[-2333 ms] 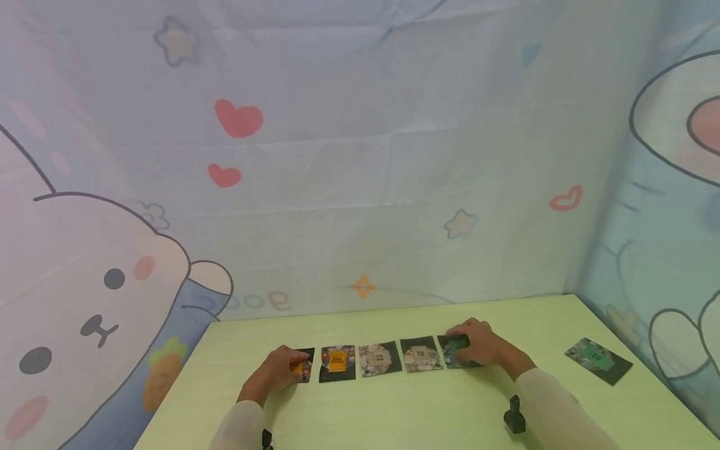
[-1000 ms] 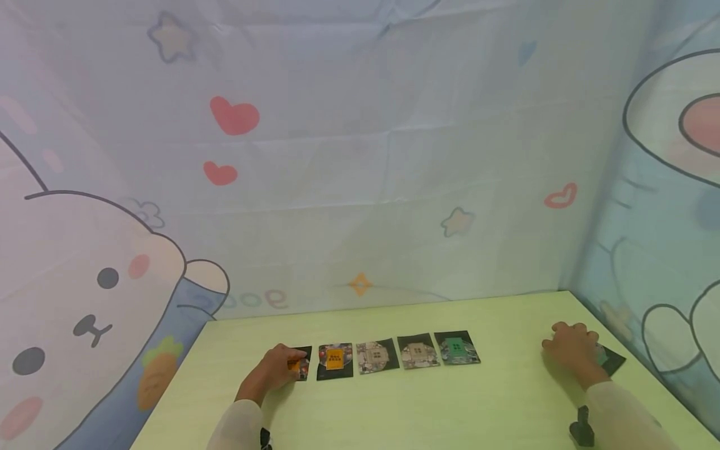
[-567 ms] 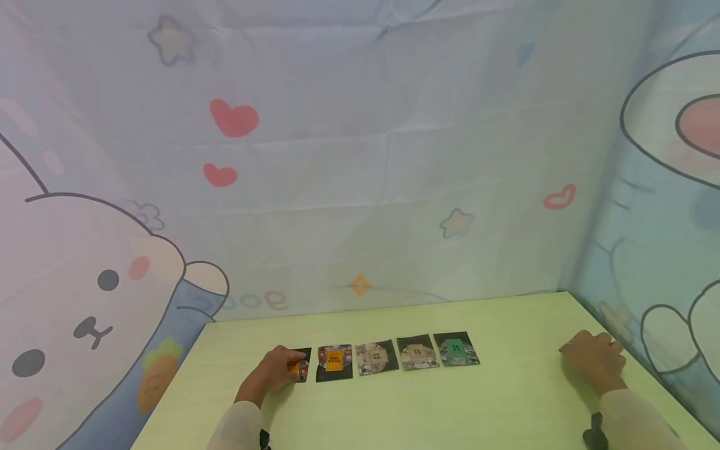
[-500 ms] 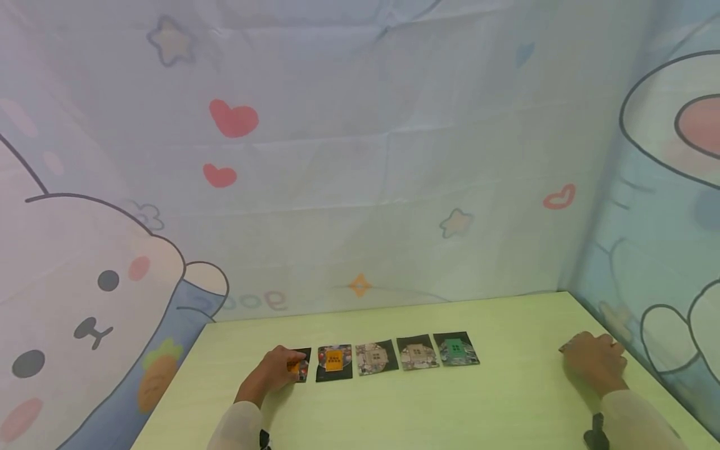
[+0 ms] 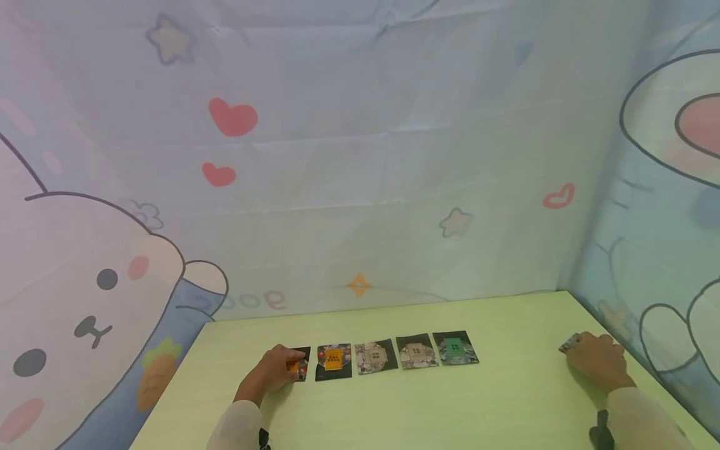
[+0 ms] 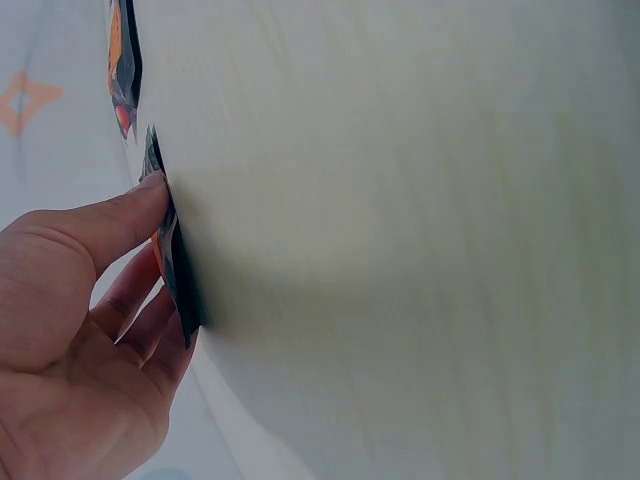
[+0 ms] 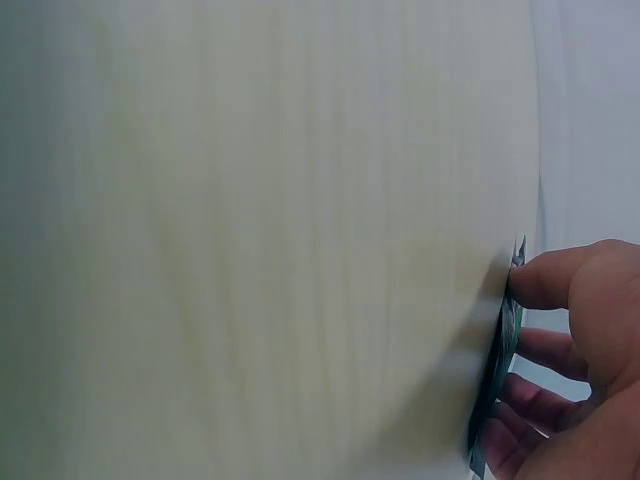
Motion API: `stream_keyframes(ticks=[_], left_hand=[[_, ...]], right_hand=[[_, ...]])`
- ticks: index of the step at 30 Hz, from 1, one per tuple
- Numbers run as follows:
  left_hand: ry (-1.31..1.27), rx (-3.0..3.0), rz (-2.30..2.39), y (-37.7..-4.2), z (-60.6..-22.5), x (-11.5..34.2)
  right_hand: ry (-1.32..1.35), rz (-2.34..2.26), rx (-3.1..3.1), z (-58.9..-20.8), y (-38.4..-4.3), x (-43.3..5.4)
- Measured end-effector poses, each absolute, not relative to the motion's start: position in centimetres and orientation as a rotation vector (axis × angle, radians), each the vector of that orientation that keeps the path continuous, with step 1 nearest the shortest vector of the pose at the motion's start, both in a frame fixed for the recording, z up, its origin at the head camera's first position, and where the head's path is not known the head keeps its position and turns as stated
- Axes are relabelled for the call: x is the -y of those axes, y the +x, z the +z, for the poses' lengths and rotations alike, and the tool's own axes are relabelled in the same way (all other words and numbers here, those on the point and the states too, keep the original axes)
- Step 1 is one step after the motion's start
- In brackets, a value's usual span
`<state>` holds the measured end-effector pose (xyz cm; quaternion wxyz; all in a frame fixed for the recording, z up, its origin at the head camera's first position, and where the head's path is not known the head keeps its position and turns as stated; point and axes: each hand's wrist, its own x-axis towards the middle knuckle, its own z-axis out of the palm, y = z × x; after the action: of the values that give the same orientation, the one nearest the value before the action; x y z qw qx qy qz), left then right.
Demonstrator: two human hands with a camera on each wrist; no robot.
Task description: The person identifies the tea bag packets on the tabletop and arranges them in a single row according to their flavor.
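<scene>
My left hand [image 5: 272,367] is at the left end of a row of small flat food sachets. Its thumb and fingers grip the edges of an orange-labelled sachet [image 5: 302,364], which lies flat on the table, partly covered by the hand. Far to the right, my right hand [image 5: 599,362] grips a green-labelled sachet [image 7: 497,355] between thumb and fingers. In the head view most of that sachet is hidden under the hand; one patterned corner shows. The right wrist view shows it close against the tabletop.
Beside my left hand, another orange-labelled sachet [image 5: 334,361] lies in the row. Two beige-labelled sachets [image 5: 375,357] and a green-labelled sachet [image 5: 455,348] continue it rightward. Behind the pale yellow-green table [image 5: 394,412] hangs a cartoon-printed cloth [image 5: 337,237].
My right hand has let go of the green-labelled sachet at the row's right end, moved right and taken hold of the separate green-labelled one. My left hand stays on its sachet.
</scene>
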<state>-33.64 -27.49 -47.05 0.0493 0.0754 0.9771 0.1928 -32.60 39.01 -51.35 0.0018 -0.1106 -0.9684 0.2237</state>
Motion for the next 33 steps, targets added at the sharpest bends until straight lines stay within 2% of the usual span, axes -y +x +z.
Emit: stream_keyframes(ticks=[9, 33], left_hand=[[0.213, -2.988, 0.593, -33.8, -47.2, 27.5], [0.199, -2.973, 0.606, -33.8, -47.2, 27.5]], right_hand=[[-0.300, 0.732, 3.054, -51.5, -32.7, -39.1], [0.043, 0.641, 2.975, -51.6, -34.1, -36.8]])
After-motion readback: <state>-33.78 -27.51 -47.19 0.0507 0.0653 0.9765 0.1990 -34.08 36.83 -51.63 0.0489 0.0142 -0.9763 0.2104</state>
